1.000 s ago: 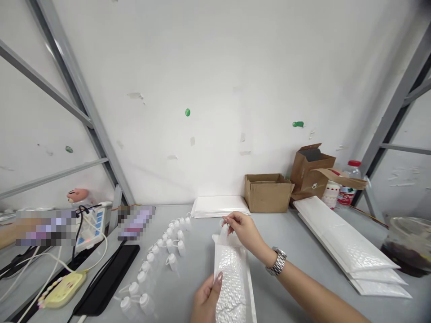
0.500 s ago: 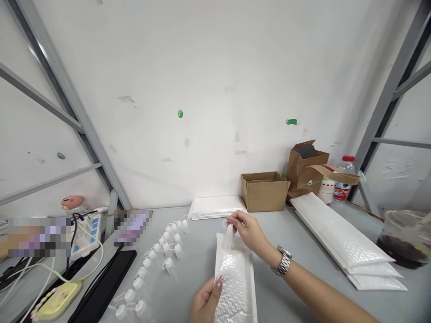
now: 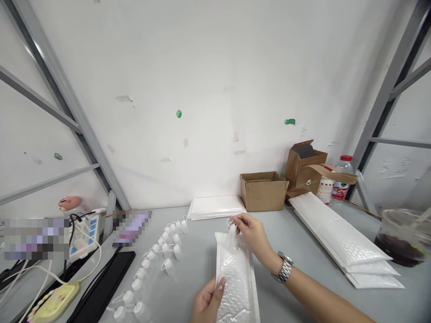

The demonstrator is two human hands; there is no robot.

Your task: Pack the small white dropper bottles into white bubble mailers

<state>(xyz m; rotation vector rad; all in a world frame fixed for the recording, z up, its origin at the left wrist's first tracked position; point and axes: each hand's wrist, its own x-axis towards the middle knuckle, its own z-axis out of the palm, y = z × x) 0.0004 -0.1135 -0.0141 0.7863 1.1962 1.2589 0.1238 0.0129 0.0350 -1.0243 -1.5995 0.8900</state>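
Right grip (image 3: 249, 229) pinched closed on a plastic bottle (image 3: 232, 236) at the top end of the bubble mailer (image 3: 235, 280), left grip (image 3: 209, 298) clamping it by the surface's (image 3: 183, 296) near edge! A slack pinch could drop that bottle.

An open cardboard box (image 3: 264, 199) stood on the counter (image 3: 188, 291) near the wall (image 3: 208, 89), beside a taller brown carton (image 3: 299, 175); a red-capped bottle (image 3: 345, 167) stood farther right; a clear cup (image 3: 387, 226) held dark liquid (image 3: 397, 252); a yellow object (image 3: 55, 305) and a white power strip (image 3: 82, 240) were at left
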